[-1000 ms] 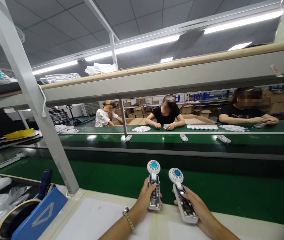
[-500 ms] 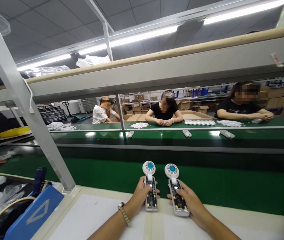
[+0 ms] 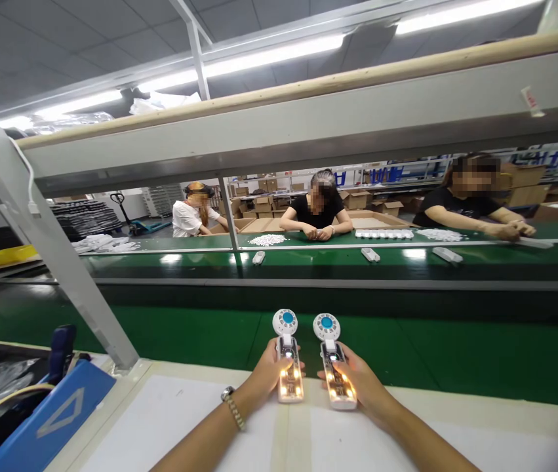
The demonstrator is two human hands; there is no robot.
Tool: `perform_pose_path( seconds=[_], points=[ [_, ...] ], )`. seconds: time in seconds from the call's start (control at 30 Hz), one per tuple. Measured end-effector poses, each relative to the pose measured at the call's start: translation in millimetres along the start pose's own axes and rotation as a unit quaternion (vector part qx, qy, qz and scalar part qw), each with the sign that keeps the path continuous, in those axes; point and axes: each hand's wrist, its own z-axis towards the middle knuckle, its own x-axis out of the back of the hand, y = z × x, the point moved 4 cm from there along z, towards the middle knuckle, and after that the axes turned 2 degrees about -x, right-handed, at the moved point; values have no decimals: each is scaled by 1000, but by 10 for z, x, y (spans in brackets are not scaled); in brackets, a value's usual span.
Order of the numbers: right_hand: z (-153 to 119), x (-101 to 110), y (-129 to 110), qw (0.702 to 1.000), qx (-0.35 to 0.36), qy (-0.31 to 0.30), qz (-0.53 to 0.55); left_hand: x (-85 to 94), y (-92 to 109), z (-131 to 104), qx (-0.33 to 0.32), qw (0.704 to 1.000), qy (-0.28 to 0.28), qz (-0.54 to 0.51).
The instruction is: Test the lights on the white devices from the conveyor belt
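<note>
Wrapped round a small handheld fan (image 3: pixel 290 388) is my left hand (image 3: pixel 267 367), its thumb on the front near the lit button. A matching handheld fan (image 3: pixel 341 393) sits in my right hand (image 3: pixel 357 373), the thumb pressed on its front too. Both fans have round white heads with blue centres, held upright side by side and apart from each other. Their see-through fronts show circuit boards with several glowing orange lights. My left wrist wears a metal watch. The fingers behind each fan are mostly hidden.
Before me lies a cream-edged worktop (image 3: pixel 210 419), with a green conveyor belt (image 3: pixel 160 328) beyond it. A blue tape dispenser (image 3: pixel 52 419) stands at left beside a slanted grey post (image 3: pixel 62 249). White casings (image 3: pixel 370 254) ride the far belt, where co-workers (image 3: pixel 318 210) sit.
Orange lights have come on in both fans. In the picture both hands sit slightly further left and higher. At far right a co-worker's arms have stretched out, and a white object has appeared on the belt.
</note>
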Motion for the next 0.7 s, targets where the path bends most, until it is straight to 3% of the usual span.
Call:
perform_pose_path(
  seconds=[0.7],
  points=[
    [8,7,32,1000,1,-18,-24,28,-39,10,-11,999,-38,24]
  ],
)
